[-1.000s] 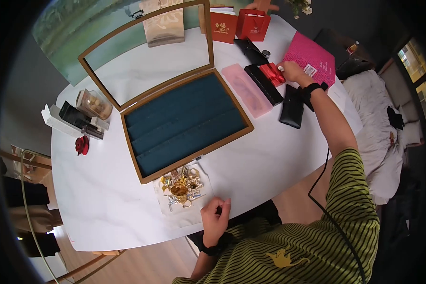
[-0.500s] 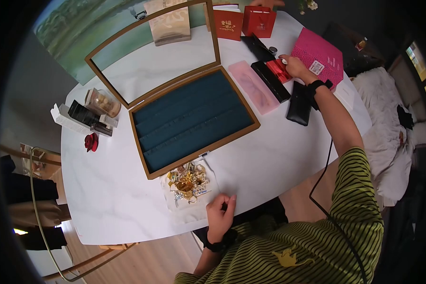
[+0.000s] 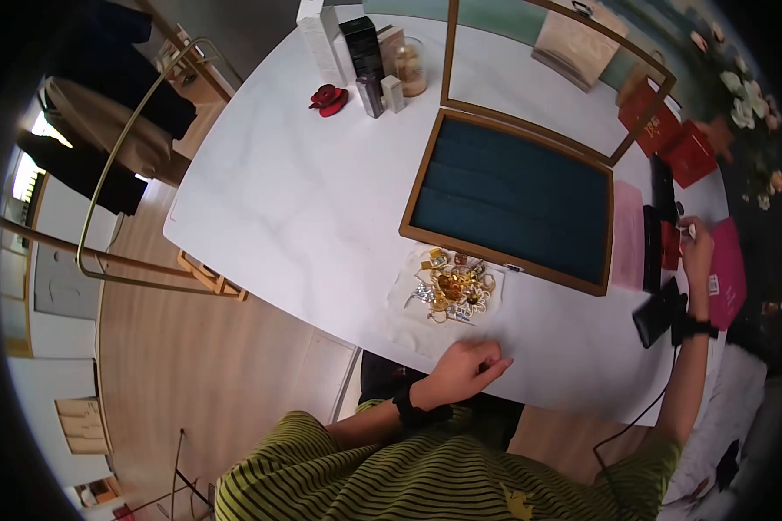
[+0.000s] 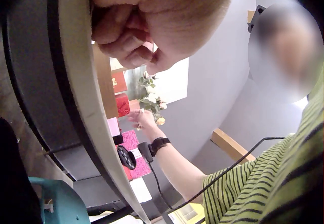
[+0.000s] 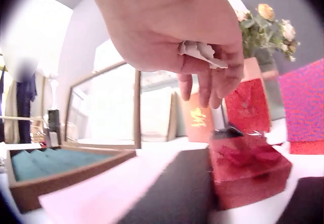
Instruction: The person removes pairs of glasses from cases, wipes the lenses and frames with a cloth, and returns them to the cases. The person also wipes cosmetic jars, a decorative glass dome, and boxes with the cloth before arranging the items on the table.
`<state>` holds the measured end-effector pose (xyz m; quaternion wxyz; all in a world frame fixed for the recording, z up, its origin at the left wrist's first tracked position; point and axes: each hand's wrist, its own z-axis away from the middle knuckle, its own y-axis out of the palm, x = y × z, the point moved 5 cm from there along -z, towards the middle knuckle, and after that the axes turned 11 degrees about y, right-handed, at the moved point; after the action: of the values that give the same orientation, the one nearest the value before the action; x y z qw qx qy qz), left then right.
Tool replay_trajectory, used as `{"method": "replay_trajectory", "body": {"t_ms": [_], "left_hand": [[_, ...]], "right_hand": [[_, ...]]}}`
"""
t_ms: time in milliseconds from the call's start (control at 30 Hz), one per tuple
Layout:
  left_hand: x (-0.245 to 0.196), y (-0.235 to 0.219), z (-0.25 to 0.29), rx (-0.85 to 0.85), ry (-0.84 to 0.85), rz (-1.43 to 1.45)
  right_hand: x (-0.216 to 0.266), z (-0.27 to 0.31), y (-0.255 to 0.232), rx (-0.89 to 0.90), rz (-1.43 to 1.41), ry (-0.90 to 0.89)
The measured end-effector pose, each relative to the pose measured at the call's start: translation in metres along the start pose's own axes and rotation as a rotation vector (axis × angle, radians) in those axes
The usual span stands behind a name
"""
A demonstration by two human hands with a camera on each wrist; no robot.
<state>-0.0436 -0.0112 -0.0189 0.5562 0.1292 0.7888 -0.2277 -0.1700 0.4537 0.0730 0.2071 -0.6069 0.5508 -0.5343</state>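
In the head view my left hand (image 3: pixel 465 372) rests at the table's front edge, fingers loosely curled with nothing visible in them, just below a pile of gold and silver jewellery (image 3: pixel 456 286) on a white cloth (image 3: pixel 406 326). My right hand (image 3: pixel 697 256) is at the right side of the table. In the right wrist view this hand (image 5: pixel 202 51) holds a small white piece with a wavy edge (image 5: pixel 198 51) against the palm, its fingers hanging above and behind a shiny red box (image 5: pixel 248 176). Whether they touch the box is hidden.
A wooden case (image 3: pixel 513 200) with dark teal lining stands with its glass lid raised. Right of it lie a pink tray (image 3: pixel 628 234), a long black box and a black pouch (image 3: pixel 653 319). Small boxes (image 3: pixel 361 48) and a red flower (image 3: pixel 328 100) stand at the back left.
The head view has swung left, so the table appears shifted right and turned. My right hand remains by the red box with the white piece; my left hand remains by the table edge.
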Motion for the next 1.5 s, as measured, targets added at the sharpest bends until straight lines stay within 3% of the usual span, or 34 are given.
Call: {"method": "replay_trajectory", "body": {"t_ms": [33,100,133,167,200,300,400,467,500,633,800,933,1033,1100,1167,1200,1300,1400,1500], "left_hand": [[0.000,0.000,0.000,0.008,-0.001,0.000],[-0.001,0.000,-0.001,0.021,0.004,0.000],[-0.001,0.000,-0.001,0.021,0.004,0.016],[-0.002,-0.001,-0.001,0.022,0.002,0.032],[-0.001,-0.002,-0.002,0.022,0.003,0.033],[-0.003,-0.004,0.000,0.036,0.056,0.015],[-0.003,-0.003,0.000,0.044,0.067,0.042],[-0.006,-0.003,0.001,0.036,0.075,0.022],[-0.008,-0.003,0.001,0.037,0.047,0.056],[-0.003,0.000,0.004,0.017,0.100,0.002],[-0.002,0.002,0.007,-0.001,0.044,0.069],[-0.007,-0.002,0.008,0.082,-0.036,0.051],[-0.048,-0.036,0.011,0.132,-0.028,0.051],[-0.066,-0.083,0.002,0.116,0.014,0.017],[-0.063,-0.137,-0.015,-0.058,-0.002,-0.105],[-0.056,-0.164,-0.026,-0.147,-0.108,-0.249],[-0.038,-0.225,-0.077,-0.252,-0.097,-0.590],[-0.014,-0.268,-0.127,-0.318,0.078,-0.888],[0.026,-0.302,-0.169,-0.435,0.135,-0.932]], "right_hand": [[0.038,0.018,-0.010,-0.001,-0.065,-0.021],[0.084,0.061,-0.011,0.155,-0.426,0.140],[0.110,0.088,-0.013,0.120,-0.352,0.074],[0.109,0.116,-0.006,0.100,-0.337,0.128],[0.119,0.141,0.006,0.186,-0.405,0.076],[0.152,0.225,0.035,0.498,-0.653,0.392],[0.159,0.279,0.059,0.516,-0.860,0.503],[0.156,0.305,0.067,0.365,-0.909,0.554],[0.158,0.311,0.068,0.220,-0.892,0.415],[0.164,0.313,0.068,0.101,-0.790,0.366],[0.163,0.312,0.070,0.132,-0.796,0.428],[0.157,0.310,0.075,0.153,-0.790,0.431],[0.154,0.307,0.075,0.184,-0.729,0.477],[0.150,0.309,0.078,0.141,-0.795,0.430],[0.159,0.303,0.076,0.140,-0.817,0.401],[0.165,0.305,0.072,0.126,-0.823,0.384],[0.166,0.305,0.069,0.088,-0.834,0.354],[0.164,0.305,0.070,0.083,-0.847,0.344],[0.165,0.304,0.069,0.083,-0.844,0.365]]}}
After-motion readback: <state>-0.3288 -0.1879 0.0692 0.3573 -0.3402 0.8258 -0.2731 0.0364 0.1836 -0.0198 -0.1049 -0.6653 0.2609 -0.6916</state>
